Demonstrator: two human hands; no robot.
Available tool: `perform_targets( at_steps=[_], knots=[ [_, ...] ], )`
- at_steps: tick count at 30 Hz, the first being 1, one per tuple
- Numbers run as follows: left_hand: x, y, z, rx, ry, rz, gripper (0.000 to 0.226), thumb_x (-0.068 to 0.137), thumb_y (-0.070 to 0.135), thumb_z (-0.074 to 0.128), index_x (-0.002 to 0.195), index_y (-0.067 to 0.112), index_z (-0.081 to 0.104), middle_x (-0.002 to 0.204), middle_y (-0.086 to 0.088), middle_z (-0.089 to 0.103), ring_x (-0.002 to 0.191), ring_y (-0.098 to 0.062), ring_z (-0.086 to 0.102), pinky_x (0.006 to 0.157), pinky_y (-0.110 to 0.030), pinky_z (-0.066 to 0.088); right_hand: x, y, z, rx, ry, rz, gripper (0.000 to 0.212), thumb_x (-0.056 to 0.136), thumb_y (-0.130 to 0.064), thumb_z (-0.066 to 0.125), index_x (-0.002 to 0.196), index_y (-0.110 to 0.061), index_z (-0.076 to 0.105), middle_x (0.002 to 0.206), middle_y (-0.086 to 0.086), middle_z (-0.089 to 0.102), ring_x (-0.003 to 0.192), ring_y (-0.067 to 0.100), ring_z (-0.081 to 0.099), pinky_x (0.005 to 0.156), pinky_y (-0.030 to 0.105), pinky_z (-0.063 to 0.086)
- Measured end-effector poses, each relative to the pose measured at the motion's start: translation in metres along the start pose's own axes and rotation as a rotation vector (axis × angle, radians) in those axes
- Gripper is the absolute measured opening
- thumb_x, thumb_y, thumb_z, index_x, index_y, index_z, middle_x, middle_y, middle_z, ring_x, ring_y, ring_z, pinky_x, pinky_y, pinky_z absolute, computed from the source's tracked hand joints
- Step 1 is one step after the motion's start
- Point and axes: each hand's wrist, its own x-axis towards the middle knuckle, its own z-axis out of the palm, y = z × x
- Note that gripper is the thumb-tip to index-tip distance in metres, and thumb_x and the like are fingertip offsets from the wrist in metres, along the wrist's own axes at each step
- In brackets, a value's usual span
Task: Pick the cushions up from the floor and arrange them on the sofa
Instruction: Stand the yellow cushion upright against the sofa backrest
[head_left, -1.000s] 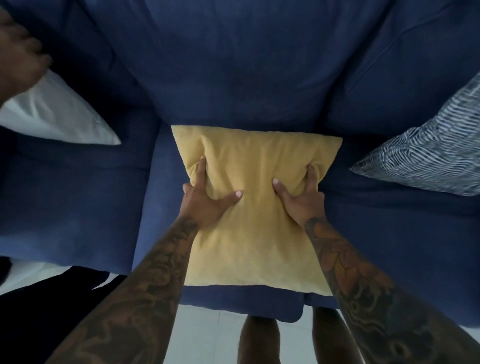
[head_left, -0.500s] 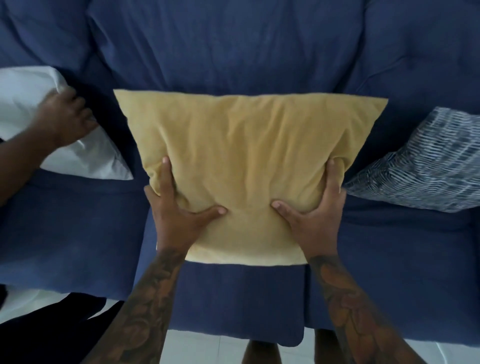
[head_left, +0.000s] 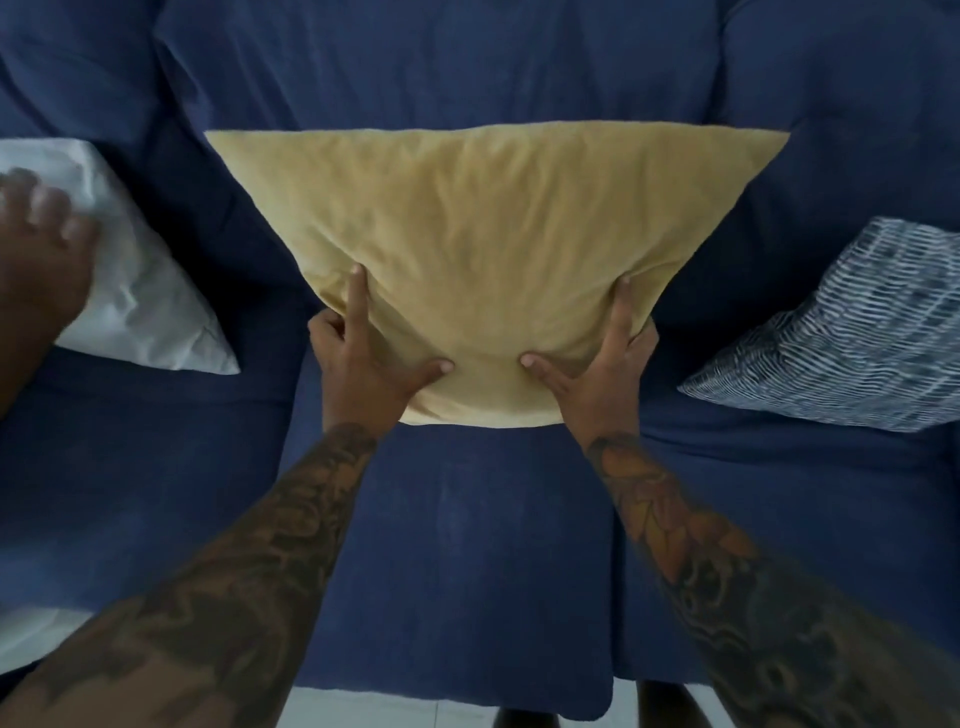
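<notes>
A yellow cushion (head_left: 488, 234) stands upright on the middle seat of the dark blue sofa (head_left: 467, 545), its top leaning against the backrest. My left hand (head_left: 363, 364) grips its lower left edge and my right hand (head_left: 597, 364) grips its lower right edge, thumbs pressed into the front. A white cushion (head_left: 140, 291) leans at the sofa's left side. At the right side rests a blue-and-white striped cushion (head_left: 852, 332).
Another person's hand (head_left: 41, 249) presses on the white cushion at the far left. White floor (head_left: 415, 712) shows below the sofa's front edge, and my legs stand there.
The yellow cushion went from lying flat on the seat to standing upright against the backrest, and my hands slid down to its lower edge. The other person's hand moved onto the white cushion.
</notes>
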Motion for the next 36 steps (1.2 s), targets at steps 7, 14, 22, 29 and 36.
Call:
perform_targets(
  at_steps=[7, 14, 22, 29, 36],
  knots=[
    [-0.010, 0.001, 0.011, -0.114, 0.029, -0.125, 0.144, 0.056, 0.067, 0.095, 0.162, 0.056, -0.002, 0.158, -0.002, 0.018, 0.137, 0.008, 0.028, 0.109, -0.030, 0.031, 0.001, 0.008, -0.005, 0.046, 0.011, 0.012, 0.127, 0.070, -0.065, 0.093, 0.163, -0.059, 0.007, 0.160, 0.010, 0.024, 0.148, 0.017, 0.034, 0.118, 0.026, 0.032],
    [0.007, 0.018, 0.008, -0.188, -0.111, -0.158, 0.143, 0.055, 0.067, 0.094, 0.160, 0.059, -0.003, 0.145, 0.014, 0.022, 0.120, 0.003, 0.035, 0.102, -0.035, 0.031, 0.011, -0.004, -0.009, 0.141, -0.049, 0.073, 0.122, 0.069, -0.055, 0.094, 0.151, -0.072, 0.005, 0.133, -0.034, 0.023, 0.118, -0.040, 0.027, 0.087, -0.015, 0.025],
    [0.016, 0.008, -0.017, -0.110, 0.077, -0.106, 0.141, 0.047, 0.073, 0.094, 0.162, 0.055, 0.014, 0.130, 0.024, 0.025, 0.116, 0.035, 0.026, 0.093, -0.011, 0.028, -0.011, -0.005, 0.005, 0.155, -0.102, 0.070, 0.126, 0.069, -0.054, 0.095, 0.153, -0.070, 0.003, 0.131, -0.044, 0.023, 0.124, -0.028, 0.032, 0.096, -0.007, 0.031],
    [0.005, -0.006, -0.004, -0.029, -0.023, -0.221, 0.141, 0.057, 0.069, 0.092, 0.162, 0.058, -0.003, 0.140, 0.002, 0.019, 0.128, -0.016, 0.028, 0.106, -0.044, 0.031, -0.020, 0.009, 0.018, 0.160, -0.128, 0.138, 0.128, 0.067, -0.054, 0.097, 0.152, -0.073, 0.002, 0.146, -0.017, 0.020, 0.135, 0.010, 0.038, 0.110, 0.017, 0.037],
    [0.008, 0.002, 0.007, -0.119, -0.006, -0.208, 0.145, 0.056, 0.070, 0.085, 0.168, 0.040, -0.002, 0.148, -0.006, 0.025, 0.129, -0.009, 0.031, 0.106, -0.034, 0.032, 0.001, -0.008, 0.020, 0.293, -0.041, 0.185, 0.141, 0.067, -0.054, 0.098, 0.167, -0.046, -0.001, 0.175, -0.016, 0.016, 0.159, 0.003, 0.024, 0.131, 0.041, 0.030]
  ],
)
